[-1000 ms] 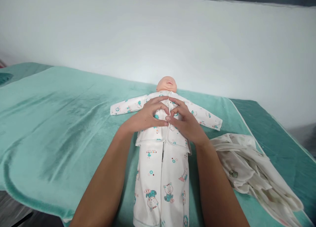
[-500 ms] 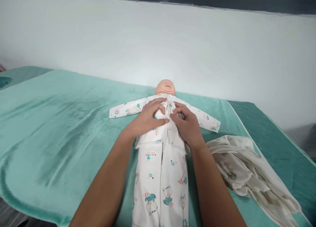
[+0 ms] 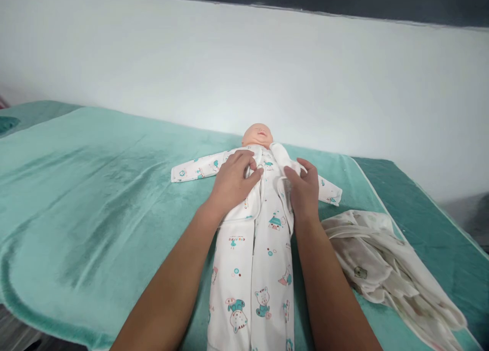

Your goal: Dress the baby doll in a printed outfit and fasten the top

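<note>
A baby doll (image 3: pixel 257 134) lies on its back on a teal blanket (image 3: pixel 95 188), dressed in a white printed top and trousers (image 3: pixel 254 269). My left hand (image 3: pixel 234 180) rests on the doll's chest, fingers curled on the left flap of the top (image 3: pixel 239 208). My right hand (image 3: pixel 303 190) grips the right flap (image 3: pixel 284 162) and holds it pulled aside, showing a printed layer (image 3: pixel 272 208) beneath. The doll's sleeves stretch out to both sides.
A crumpled white printed cloth (image 3: pixel 385 269) lies on the blanket to the right of the doll. A darker teal sheet (image 3: pixel 428 223) covers the far right of the surface. A white wall (image 3: pixel 244 71) runs behind.
My hands have moved apart from the middle of the doll's chest. The right flap of the top has been pulled open to the right.
</note>
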Demonstrator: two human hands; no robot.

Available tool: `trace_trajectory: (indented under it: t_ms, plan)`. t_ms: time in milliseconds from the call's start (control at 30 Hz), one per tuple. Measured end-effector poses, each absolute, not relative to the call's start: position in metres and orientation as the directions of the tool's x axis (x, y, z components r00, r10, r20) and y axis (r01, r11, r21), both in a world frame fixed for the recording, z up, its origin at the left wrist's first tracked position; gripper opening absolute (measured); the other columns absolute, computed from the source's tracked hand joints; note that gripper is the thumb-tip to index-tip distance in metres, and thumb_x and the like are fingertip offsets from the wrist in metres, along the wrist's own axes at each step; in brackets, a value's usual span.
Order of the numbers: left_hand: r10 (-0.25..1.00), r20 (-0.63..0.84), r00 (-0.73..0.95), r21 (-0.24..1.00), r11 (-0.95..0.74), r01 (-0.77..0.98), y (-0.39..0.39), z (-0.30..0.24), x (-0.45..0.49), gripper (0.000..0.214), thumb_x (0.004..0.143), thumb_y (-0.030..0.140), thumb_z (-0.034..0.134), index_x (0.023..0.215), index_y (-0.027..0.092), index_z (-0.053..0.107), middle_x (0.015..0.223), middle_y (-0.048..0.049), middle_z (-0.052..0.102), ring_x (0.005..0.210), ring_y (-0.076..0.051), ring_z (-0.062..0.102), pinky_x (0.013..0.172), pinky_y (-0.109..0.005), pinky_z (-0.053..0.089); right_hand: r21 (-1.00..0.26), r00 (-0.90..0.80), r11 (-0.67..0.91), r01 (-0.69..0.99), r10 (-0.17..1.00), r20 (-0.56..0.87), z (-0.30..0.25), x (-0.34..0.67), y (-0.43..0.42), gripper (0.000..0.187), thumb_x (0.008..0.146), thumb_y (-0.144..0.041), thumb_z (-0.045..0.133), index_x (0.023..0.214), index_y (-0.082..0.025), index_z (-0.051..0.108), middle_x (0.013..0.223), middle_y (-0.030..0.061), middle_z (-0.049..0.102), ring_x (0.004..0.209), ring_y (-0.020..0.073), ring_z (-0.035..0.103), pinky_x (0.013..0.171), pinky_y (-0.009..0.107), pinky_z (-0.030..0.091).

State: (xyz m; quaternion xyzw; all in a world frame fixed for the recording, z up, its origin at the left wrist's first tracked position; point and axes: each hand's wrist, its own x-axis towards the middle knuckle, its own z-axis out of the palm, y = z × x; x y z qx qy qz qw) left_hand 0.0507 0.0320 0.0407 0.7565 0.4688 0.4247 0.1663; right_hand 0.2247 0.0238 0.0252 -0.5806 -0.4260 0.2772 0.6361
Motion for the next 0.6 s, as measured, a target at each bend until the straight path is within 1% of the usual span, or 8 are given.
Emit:
trace_trajectory:
  t_ms: [33, 100, 200, 267, 333, 400, 467, 600]
  plan:
    - [0.852, 0.493, 0.178, 0.631, -0.491, 0.601, 0.033, 0.041, 0.052, 0.018, 0.094, 0.032, 0.054, 0.080, 0.021, 0.051, 0.119, -0.0046, 0.062, 0.112, -0.021, 0.058, 0.095, -0.038, 0.046, -0.960, 0.442, 0.192, 0.204, 0.857, 0.265, 0.026, 0.223, 0.024, 0.040, 0.072, -0.035, 0.066, 0.109, -0.022, 0.062, 0.101, 0.0024, 0.068, 0.092, 0.0200, 0.062, 0.083, 0.034, 0.051]
    - [0.849, 0.507, 0.148, 0.569, -0.459, 0.682, 0.033, 0.041, 0.053, 0.023, 0.094, 0.032, 0.054, 0.075, 0.021, 0.047, 0.111, -0.0056, 0.061, 0.103, -0.022, 0.057, 0.085, -0.037, 0.046, -0.939, 0.383, 0.206, 0.276, 0.873, 0.304, 0.028, 0.223, 0.024, 0.034, 0.072, -0.031, 0.064, 0.104, -0.022, 0.069, 0.112, 0.0039, 0.070, 0.106, 0.0228, 0.061, 0.096, 0.037, 0.047]
    - [0.849, 0.513, 0.124, 0.503, -0.414, 0.759, 0.034, 0.044, 0.053, 0.025, 0.091, 0.026, 0.055, 0.071, 0.021, 0.041, 0.092, -0.0050, 0.058, 0.092, -0.022, 0.053, 0.074, -0.034, 0.041, -0.933, 0.372, 0.158, 0.323, 0.886, 0.278, 0.025, 0.228, 0.026, 0.026, 0.073, -0.031, 0.061, 0.094, -0.021, 0.074, 0.106, 0.0039, 0.074, 0.104, 0.0254, 0.063, 0.097, 0.039, 0.046]
    - [0.860, 0.501, 0.102, 0.538, -0.402, 0.741, 0.037, 0.045, 0.050, 0.025, 0.088, 0.019, 0.054, 0.069, 0.022, 0.036, 0.080, -0.0023, 0.053, 0.082, -0.020, 0.049, 0.069, -0.032, 0.037, -0.921, 0.400, 0.113, 0.373, 0.876, 0.269, 0.020, 0.235, 0.028, 0.027, 0.073, -0.030, 0.059, 0.092, -0.020, 0.076, 0.102, 0.0044, 0.075, 0.101, 0.0264, 0.064, 0.096, 0.041, 0.046]
    - [0.876, 0.480, 0.046, 0.631, -0.382, 0.675, 0.041, 0.043, 0.044, 0.024, 0.084, 0.013, 0.051, 0.070, 0.022, 0.034, 0.070, 0.0010, 0.047, 0.071, -0.017, 0.045, 0.064, -0.030, 0.033, -0.875, 0.410, 0.089, 0.475, 0.858, 0.310, 0.013, 0.246, 0.029, 0.030, 0.073, -0.029, 0.057, 0.094, -0.021, 0.077, 0.104, 0.0056, 0.074, 0.103, 0.0269, 0.063, 0.099, 0.042, 0.045]
    - [0.889, 0.455, -0.058, 0.727, -0.333, 0.601, 0.048, 0.038, 0.033, 0.021, 0.080, 0.010, 0.050, 0.071, 0.022, 0.035, 0.066, 0.0033, 0.043, 0.064, -0.015, 0.041, 0.062, -0.029, 0.032, -0.796, 0.400, 0.057, 0.603, 0.841, 0.363, 0.008, 0.262, 0.028, 0.032, 0.073, -0.028, 0.055, 0.096, -0.021, 0.078, 0.105, 0.0070, 0.073, 0.104, 0.0268, 0.063, 0.102, 0.042, 0.043]
    - [0.890, 0.433, -0.146, 0.770, -0.281, 0.573, 0.056, 0.031, 0.015, 0.020, 0.076, 0.007, 0.050, 0.072, 0.022, 0.038, 0.066, 0.0039, 0.042, 0.064, -0.014, 0.041, 0.062, -0.028, 0.033, -0.699, 0.379, -0.001, 0.715, 0.841, 0.386, 0.003, 0.287, 0.025, 0.034, 0.074, -0.028, 0.054, 0.097, -0.021, 0.078, 0.103, 0.0082, 0.070, 0.099, 0.0258, 0.063, 0.100, 0.043, 0.044]
    - [0.878, 0.427, -0.217, 0.684, -0.156, 0.712, 0.065, 0.016, -0.037, 0.019, 0.072, 0.002, 0.050, 0.071, 0.020, 0.045, 0.076, 0.0009, 0.050, 0.075, -0.015, 0.049, 0.071, -0.029, 0.039, -0.517, 0.354, -0.112, 0.848, 0.846, 0.398, -0.001, 0.341, 0.015, 0.030, 0.072, -0.028, 0.055, 0.088, -0.019, 0.078, 0.095, 0.0098, 0.066, 0.083, 0.0237, 0.061, 0.090, 0.043, 0.049]
